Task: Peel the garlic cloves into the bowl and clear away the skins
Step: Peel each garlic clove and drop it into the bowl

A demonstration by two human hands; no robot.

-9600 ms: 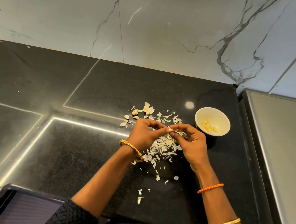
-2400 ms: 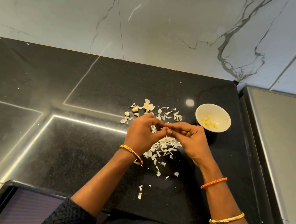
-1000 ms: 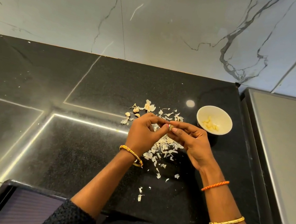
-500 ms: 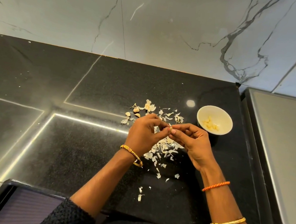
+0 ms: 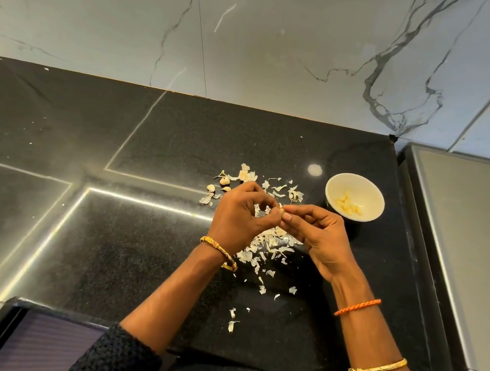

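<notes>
My left hand (image 5: 240, 216) and my right hand (image 5: 314, 232) meet fingertip to fingertip above the black counter, both pinching one small garlic clove (image 5: 280, 210) that is mostly hidden by the fingers. Under and behind the hands lies a scatter of pale garlic skins (image 5: 269, 247). A few unpeeled cloves (image 5: 222, 182) sit at the left edge of that scatter. The white bowl (image 5: 369, 193) stands to the right of my hands, with several peeled cloves (image 5: 347, 204) inside.
The black stone counter (image 5: 138, 252) ends at a marble wall (image 5: 260, 35) behind. A grey steel surface (image 5: 477, 239) borders it on the right. Stray skin flakes (image 5: 231, 321) lie near the front edge.
Both hands have stayed together over the skin pile, fingers working the clove with small shifts. The bowl and the loose cloves have not moved.
</notes>
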